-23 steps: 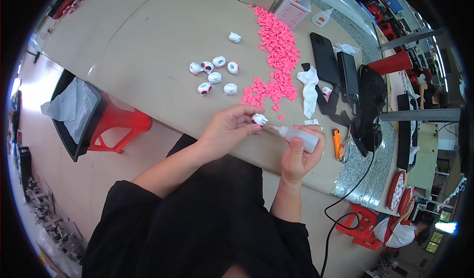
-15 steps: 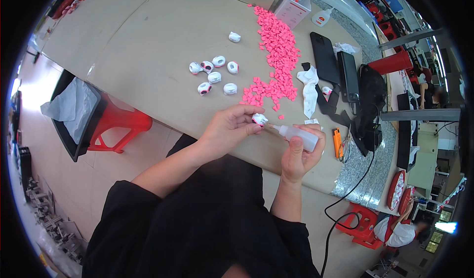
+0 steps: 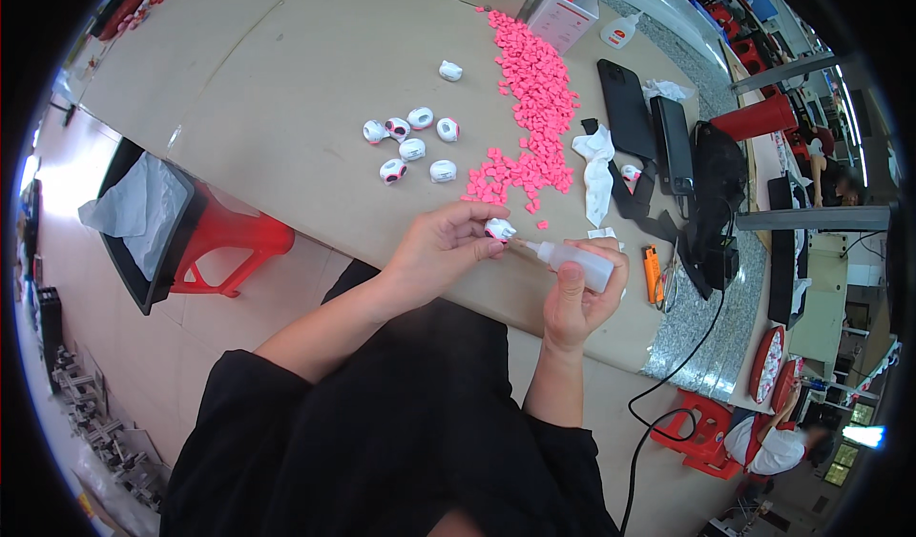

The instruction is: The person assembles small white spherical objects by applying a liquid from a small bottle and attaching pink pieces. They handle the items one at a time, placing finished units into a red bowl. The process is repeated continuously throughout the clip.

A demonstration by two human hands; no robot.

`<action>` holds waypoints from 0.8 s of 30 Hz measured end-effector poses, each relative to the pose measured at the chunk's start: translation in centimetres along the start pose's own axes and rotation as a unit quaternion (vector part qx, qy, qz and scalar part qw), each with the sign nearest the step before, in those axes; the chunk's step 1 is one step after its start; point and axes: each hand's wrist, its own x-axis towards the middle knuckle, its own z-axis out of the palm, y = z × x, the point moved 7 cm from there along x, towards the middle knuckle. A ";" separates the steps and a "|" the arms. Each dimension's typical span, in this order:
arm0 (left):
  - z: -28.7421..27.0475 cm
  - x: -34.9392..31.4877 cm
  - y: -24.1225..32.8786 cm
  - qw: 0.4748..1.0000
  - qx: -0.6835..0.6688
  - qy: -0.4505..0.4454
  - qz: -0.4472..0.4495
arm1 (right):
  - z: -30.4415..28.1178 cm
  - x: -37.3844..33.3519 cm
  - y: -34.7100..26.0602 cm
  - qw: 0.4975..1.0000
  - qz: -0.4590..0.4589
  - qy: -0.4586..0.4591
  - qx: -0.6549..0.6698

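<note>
Between the thumb and fingers of my left hand (image 3: 441, 251) is a small round white piece with pink and dark parts (image 3: 499, 230). My right hand (image 3: 584, 303) grips a translucent squeeze bottle (image 3: 579, 262), tilted so its thin nozzle points left at the piece. The tip is at or very close to the piece; contact is too small to make out. Beyond my hands lies a long spread of small pink pieces (image 3: 539, 89). Several similar white pieces (image 3: 412, 149) sit left of it, with a single one (image 3: 450, 71) farther back.
Right of the pink pieces are a crumpled white tissue (image 3: 597, 175), a black phone-like slab (image 3: 626, 108), a black power bank-like box (image 3: 673, 146) and an orange tool (image 3: 653, 275). A white box (image 3: 563, 17) stands behind. A black tray on a red stool (image 3: 239, 246) is left; a person (image 3: 773, 442) sits far right.
Both hands hold nearly the same pose, with the piece and bottle nozzle still together. The view has shifted very slightly.
</note>
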 end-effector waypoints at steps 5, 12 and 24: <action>0.0 0.1 -0.1 1.000 0.013 -0.001 -0.005 | 0.0 0.0 -0.1 1.000 -0.006 0.006 -0.011; 0.1 0.1 0.0 1.000 0.000 0.004 0.007 | 0.6 0.0 -1.1 0.998 -0.051 0.004 -0.042; 0.2 0.3 0.4 1.000 -0.011 0.003 0.011 | 0.9 -0.3 -2.0 0.988 -0.105 -0.016 -0.110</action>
